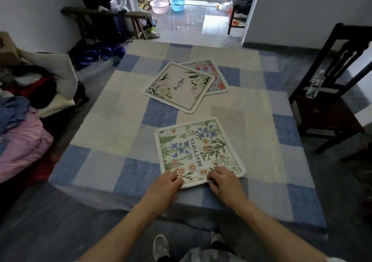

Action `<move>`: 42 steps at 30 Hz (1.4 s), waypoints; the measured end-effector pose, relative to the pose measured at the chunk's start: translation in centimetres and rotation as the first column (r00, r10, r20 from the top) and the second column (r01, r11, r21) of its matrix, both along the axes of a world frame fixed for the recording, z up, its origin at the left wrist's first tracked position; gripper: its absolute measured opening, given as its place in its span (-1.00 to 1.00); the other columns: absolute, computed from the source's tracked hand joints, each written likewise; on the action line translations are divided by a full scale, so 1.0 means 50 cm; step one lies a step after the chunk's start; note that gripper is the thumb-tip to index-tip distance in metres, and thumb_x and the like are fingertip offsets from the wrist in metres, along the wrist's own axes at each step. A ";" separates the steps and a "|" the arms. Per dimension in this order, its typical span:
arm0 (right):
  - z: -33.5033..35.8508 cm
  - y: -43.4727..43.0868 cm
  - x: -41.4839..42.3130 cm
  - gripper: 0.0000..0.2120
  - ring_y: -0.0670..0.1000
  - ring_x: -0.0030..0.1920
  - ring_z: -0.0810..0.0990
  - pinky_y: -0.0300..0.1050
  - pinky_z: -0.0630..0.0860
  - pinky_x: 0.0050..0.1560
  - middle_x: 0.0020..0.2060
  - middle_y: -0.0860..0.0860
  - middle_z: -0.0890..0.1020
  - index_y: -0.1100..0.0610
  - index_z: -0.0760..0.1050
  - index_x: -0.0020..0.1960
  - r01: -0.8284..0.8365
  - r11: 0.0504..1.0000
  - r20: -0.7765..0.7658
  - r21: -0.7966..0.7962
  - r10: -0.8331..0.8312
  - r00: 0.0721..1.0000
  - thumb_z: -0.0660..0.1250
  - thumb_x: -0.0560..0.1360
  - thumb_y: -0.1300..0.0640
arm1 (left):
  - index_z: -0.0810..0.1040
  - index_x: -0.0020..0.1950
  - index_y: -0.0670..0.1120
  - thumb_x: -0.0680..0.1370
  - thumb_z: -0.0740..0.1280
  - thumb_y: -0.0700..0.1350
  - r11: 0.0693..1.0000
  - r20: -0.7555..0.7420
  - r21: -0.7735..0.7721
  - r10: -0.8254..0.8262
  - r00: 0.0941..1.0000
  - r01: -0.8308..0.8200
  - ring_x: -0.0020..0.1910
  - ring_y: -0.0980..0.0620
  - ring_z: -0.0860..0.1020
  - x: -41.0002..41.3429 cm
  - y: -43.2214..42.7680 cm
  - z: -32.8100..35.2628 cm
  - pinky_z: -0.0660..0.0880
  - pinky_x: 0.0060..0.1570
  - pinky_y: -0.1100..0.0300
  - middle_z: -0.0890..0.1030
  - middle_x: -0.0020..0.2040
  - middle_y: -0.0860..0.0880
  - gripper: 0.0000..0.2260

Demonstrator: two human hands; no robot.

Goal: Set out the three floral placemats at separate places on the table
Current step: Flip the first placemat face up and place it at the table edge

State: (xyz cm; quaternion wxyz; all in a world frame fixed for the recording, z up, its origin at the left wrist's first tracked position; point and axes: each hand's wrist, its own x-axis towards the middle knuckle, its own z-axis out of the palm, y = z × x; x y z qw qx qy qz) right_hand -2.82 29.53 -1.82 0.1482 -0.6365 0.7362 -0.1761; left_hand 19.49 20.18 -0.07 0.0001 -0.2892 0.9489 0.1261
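Blue-and-cream checked cloth across the table. Pinching the wildflower placemat by its near edge: left hand curled at the corner, right hand curled just beside. Placing mat one at the near seat, by the look of it. Further back, cream placemat overlapping the red-flowered placemat. Next up: letting go, reaching over, parting those two.

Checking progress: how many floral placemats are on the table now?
3. The wildflower placemat lies nearest, its near edge gripped by the left hand and right hand. The white-flower placemat lies beyond it, overlapping the red-flower placemat partly hidden beneath it.
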 end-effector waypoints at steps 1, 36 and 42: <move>0.001 0.001 0.021 -0.92 0.01 -0.07 0.50 -0.12 0.49 -0.06 -0.06 0.01 0.58 0.09 0.57 -0.02 0.003 1.000 -0.007 0.005 -0.003 1.000 0.34 0.52 0.11 | 0.52 -0.09 -0.01 0.40 0.46 -0.12 1.000 -0.004 -0.006 -0.014 1.000 0.014 -0.21 0.03 0.49 0.015 -0.009 0.000 0.46 -0.37 0.18 0.55 -0.13 0.00 -0.83; -0.020 0.046 0.090 -0.71 0.05 0.10 0.52 -0.13 0.48 0.05 0.11 0.01 0.59 0.10 0.56 0.18 0.109 0.992 0.012 0.064 -0.110 0.994 0.38 0.45 0.16 | 0.48 0.04 -0.03 0.50 0.26 0.02 0.990 0.118 0.051 0.123 0.985 -0.130 0.00 -0.06 0.48 0.015 -0.051 -0.047 0.43 -0.07 0.05 0.54 0.02 -0.03 -0.81; -0.038 0.040 -0.010 -0.73 0.12 0.13 0.54 -0.06 0.51 0.13 0.11 0.08 0.62 0.15 0.59 0.15 -0.050 0.999 -0.029 0.010 0.050 0.998 0.41 0.46 0.16 | 0.47 0.01 -0.02 0.47 0.25 0.04 0.968 0.108 0.073 0.232 0.967 -0.240 -0.04 -0.09 0.49 -0.084 0.014 -0.057 0.47 -0.13 0.04 0.53 -0.03 -0.03 -0.81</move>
